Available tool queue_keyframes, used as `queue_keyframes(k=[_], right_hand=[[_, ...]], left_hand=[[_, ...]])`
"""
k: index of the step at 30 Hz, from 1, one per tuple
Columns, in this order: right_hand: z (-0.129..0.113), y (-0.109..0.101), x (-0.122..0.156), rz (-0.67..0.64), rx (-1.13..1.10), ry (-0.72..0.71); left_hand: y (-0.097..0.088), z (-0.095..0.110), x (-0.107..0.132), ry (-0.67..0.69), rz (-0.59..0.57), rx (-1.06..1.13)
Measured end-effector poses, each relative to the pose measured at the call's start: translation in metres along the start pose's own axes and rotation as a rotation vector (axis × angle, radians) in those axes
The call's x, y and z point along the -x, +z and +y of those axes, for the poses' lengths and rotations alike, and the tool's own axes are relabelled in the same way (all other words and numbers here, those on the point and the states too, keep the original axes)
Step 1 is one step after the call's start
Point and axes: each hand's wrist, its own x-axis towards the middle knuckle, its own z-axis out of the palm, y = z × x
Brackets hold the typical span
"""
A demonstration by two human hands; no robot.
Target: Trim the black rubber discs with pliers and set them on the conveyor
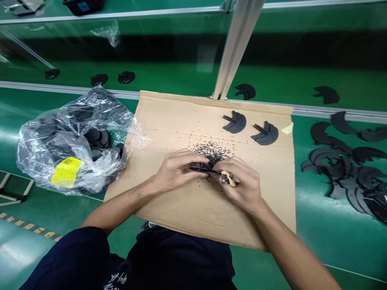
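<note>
My left hand (177,171) is closed around a flat black plastic part (202,167), held edge-on over a sheet of brown cardboard (187,121). My right hand (242,183) is closed on a small tool with a tape-wrapped handle (229,179), its tip against the part. A scatter of black shavings (213,152) lies on the cardboard just beyond my hands. Two fan-shaped black parts (235,122) (266,133) rest farther back on the cardboard.
A clear plastic bag (75,141) with more black parts and a yellow label sits left. A pile of black parts (347,161) lies right on the green bench. Single parts ride the conveyor (181,78) behind. A metal post (237,44) rises behind the cardboard.
</note>
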Motion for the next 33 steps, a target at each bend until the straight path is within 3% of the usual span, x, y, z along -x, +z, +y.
queue_keyframes(k=[5,14,21,25,30,33], right_hand=[[-0.0026,0.0065,0.0022,0.061,-0.112,-0.019],[-0.0042,0.0107,0.0018,0.075,-0.115,0.001],[-0.005,0.0057,-0.0001,0.041,-0.07,-0.069],[-0.0045,0.0071,0.0015,0.036,-0.037,-0.03],[-0.0054,0.0093,0.0029,0.044,-0.084,-0.015],[-0.0066,0.0084,0.0028,0.072,-0.148,-0.021]], left_hand=[[0.0002,0.0037,-0.0011,0.027,0.067,0.099],[0.0007,0.0098,0.0005,0.074,0.103,0.056],[-0.0018,0.0069,0.0031,0.133,0.024,-0.089],[0.0003,0.0029,0.0046,0.099,-0.003,-0.081],[0.0027,0.0047,0.0037,0.077,0.046,-0.079],[0.0014,0.0058,0.0023,0.048,0.022,0.034]])
